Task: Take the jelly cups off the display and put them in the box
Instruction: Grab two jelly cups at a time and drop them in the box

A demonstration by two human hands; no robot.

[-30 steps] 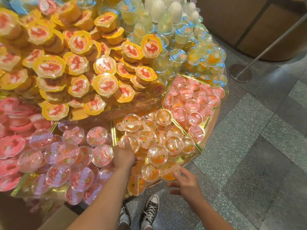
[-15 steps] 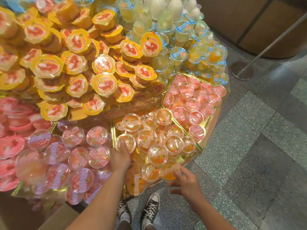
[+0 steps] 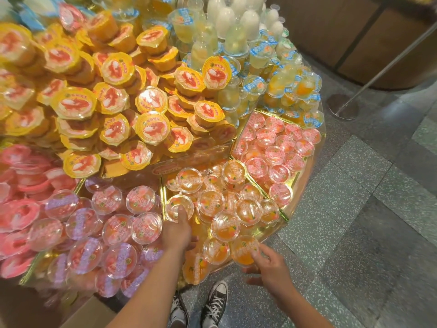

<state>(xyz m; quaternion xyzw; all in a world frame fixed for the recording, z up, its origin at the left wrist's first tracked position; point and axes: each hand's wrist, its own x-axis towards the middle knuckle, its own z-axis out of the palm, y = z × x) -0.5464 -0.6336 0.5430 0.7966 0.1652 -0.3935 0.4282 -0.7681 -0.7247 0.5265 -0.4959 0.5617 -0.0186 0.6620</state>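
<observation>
The gold display tray [image 3: 285,215] holds several clear orange jelly cups in its middle compartment. My left hand [image 3: 176,229] reaches into that compartment and grips one orange jelly cup [image 3: 176,204] at the left side, with a finger laid over its lid. My right hand [image 3: 272,268] pinches another orange jelly cup [image 3: 243,253] at the tray's front edge, fingers on the lid and thumb below. A tan cardboard surface [image 3: 80,312], probably the box, shows at the bottom left, mostly hidden by my left arm.
Purple-lidded cups [image 3: 111,230] fill the compartment to the left and pink-lidded cups [image 3: 276,152] the one to the right. Yellow-lidded cups [image 3: 113,98] pile up behind. A metal stanchion base [image 3: 343,107] stands on the tiled floor. My sneakers [image 3: 212,301] are under the display's edge.
Both hands stay at the same two orange cups. My left hand has drawn slightly toward me; my right hand has hardly moved.
</observation>
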